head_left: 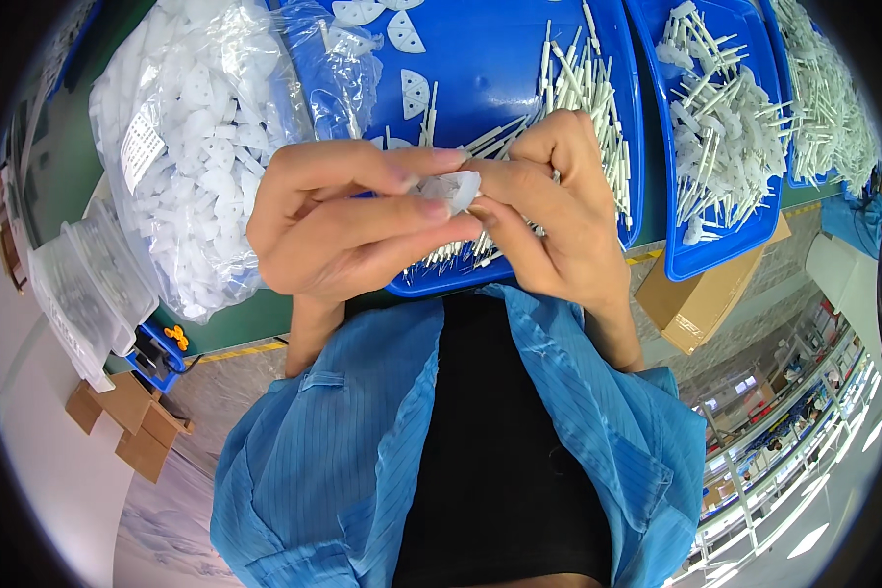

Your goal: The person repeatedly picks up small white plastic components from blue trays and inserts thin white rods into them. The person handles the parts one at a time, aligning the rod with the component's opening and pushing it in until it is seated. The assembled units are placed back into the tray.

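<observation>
Over the near edge of a blue tray (475,64), my left hand (328,220) and my right hand (563,201) meet around one small white, translucent plastic piece (461,186). The left fingers and thumb pinch it from the left. Right thumb and forefinger close on its right end; what lies between those fingertips is mostly hidden. Thin white rods (598,103) lie heaped in the tray, partly behind my hands. Several flat fan-shaped white pieces with holes (415,94) rest on its left side. A clear bag (206,186) full of similar pieces stands left of the tray.
To the right, a second blue tray (696,263) holds rods and white pieces, with another heap of white rods (833,108) beyond. Clear plastic containers (93,284) are at far left, near a small orange object (175,336). A cardboard box (701,304) sits below the second tray.
</observation>
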Motion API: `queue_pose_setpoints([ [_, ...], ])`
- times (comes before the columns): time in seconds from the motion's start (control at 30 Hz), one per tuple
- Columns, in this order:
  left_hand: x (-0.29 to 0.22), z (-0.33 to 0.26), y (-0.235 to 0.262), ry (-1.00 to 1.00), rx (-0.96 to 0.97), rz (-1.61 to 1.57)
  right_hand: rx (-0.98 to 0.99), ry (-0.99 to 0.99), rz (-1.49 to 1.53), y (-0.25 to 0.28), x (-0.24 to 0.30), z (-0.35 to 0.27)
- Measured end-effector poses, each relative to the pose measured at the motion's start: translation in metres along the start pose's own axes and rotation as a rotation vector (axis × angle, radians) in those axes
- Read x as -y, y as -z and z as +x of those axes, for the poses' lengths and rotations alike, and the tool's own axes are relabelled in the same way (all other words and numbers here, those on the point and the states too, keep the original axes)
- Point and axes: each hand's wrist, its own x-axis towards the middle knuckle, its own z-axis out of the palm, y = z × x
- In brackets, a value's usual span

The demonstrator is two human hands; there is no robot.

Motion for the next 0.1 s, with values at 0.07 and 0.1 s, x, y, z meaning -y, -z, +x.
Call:
queue_pose_setpoints([
  [0.07,0.0027,-0.004,-0.0015,-0.07,0.01,0.051,0.05,-0.092,0.096,0.0025,0.0029,-0.0011],
  [0.1,0.003,-0.0038,-0.0017,-0.073,0.01,0.05,0.098,-0.323,0.249,0.0043,0.0095,0.0003],
])
